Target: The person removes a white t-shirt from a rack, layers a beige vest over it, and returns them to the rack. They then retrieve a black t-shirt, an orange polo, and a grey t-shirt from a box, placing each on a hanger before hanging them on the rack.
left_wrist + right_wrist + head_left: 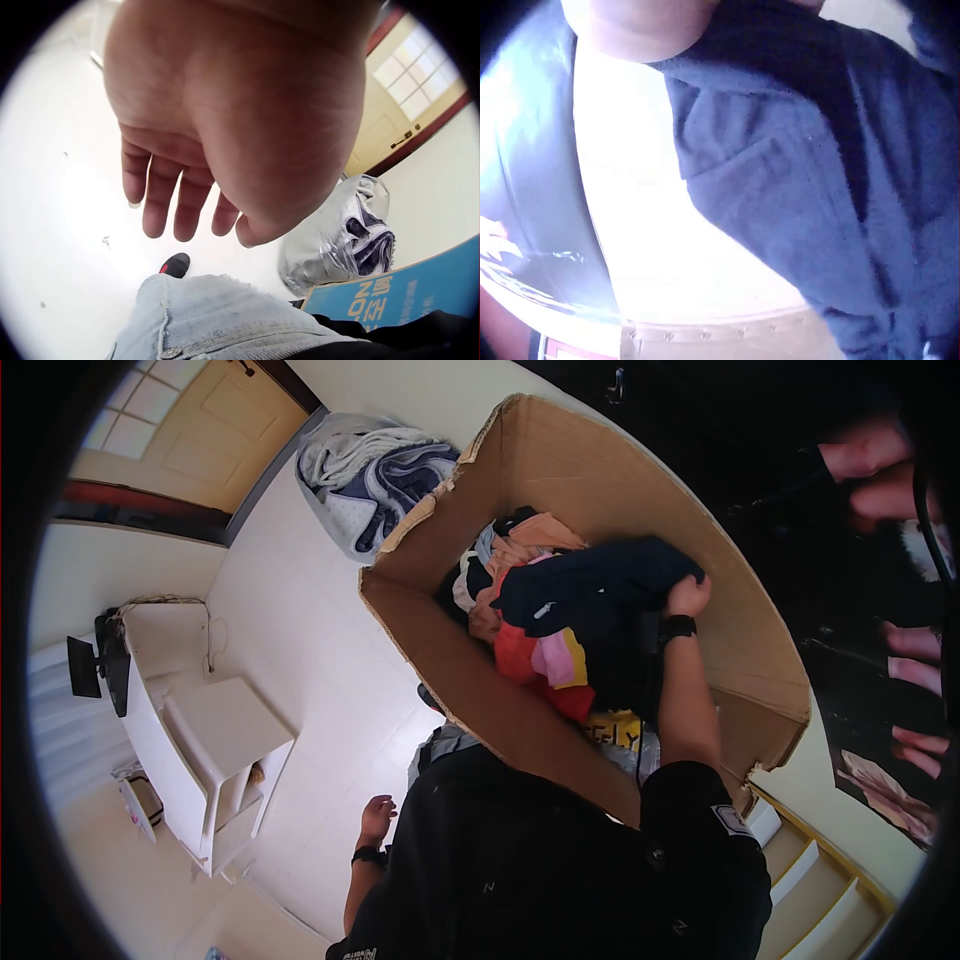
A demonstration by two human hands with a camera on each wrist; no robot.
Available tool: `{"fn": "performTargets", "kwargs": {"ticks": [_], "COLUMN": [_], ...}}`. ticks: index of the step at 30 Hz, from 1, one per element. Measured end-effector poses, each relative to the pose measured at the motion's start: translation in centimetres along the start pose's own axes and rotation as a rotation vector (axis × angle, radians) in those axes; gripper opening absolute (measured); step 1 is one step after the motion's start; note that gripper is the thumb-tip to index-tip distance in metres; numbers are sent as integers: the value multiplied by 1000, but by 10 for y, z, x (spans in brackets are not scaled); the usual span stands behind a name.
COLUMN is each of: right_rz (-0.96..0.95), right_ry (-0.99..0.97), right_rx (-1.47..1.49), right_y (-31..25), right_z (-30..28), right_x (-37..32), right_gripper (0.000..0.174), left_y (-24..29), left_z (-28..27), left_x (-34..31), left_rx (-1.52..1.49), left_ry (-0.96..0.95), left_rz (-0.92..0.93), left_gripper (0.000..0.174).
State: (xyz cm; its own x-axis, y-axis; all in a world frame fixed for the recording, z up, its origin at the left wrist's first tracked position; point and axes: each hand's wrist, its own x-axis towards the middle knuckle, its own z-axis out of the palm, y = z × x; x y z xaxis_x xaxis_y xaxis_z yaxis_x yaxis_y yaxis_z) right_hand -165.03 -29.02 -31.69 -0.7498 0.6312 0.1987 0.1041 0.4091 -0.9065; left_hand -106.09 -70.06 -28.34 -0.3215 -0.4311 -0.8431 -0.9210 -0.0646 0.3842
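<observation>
A large cardboard box (640, 490) holds a pile of clothes. My right hand (688, 596) reaches into it and grips a dark navy fleece garment (590, 588) that lies on top of orange, pink and red clothes (545, 660). In the right wrist view the navy fleece garment (832, 195) fills the frame just under my palm. My left hand (377, 818) hangs at my side, away from the box, holding nothing. Its fingers (161, 199) are loosely straight above the pale floor, near my jeans leg (210, 319).
A bag stuffed with grey and blue bedding (365, 475) sits on the floor beyond the box, also seen as the bag (341, 236) in the left wrist view. A white cabinet (200, 740) stands at the left, a door (215, 425) behind, and steps (820, 880) at the lower right.
</observation>
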Motion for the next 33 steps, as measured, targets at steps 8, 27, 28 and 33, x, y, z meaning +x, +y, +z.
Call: {"fn": "performTargets", "kwargs": {"ticks": [8, 27, 28, 33], "right_rz": [145, -612, -467, -246], "right_ry": [-60, -823, -849, -974], "right_rx": [-360, -485, -329, -365], "right_y": [7, -33, -35, -20], "right_z": [-77, -29, -39, -80], "right_x": [-3, -131, -135, -146], "right_gripper": [36, 11, 11, 11], "left_y": [5, 1, 1, 7], "left_z": [4, 2, 4, 14], "left_x": [11, 3, 0, -7], "left_rx": [11, -50, 16, 46], "left_ry": [-47, 5, -2, -37], "left_rz": [19, -6, 0, -7], "left_gripper": [29, 29, 29, 29]}}
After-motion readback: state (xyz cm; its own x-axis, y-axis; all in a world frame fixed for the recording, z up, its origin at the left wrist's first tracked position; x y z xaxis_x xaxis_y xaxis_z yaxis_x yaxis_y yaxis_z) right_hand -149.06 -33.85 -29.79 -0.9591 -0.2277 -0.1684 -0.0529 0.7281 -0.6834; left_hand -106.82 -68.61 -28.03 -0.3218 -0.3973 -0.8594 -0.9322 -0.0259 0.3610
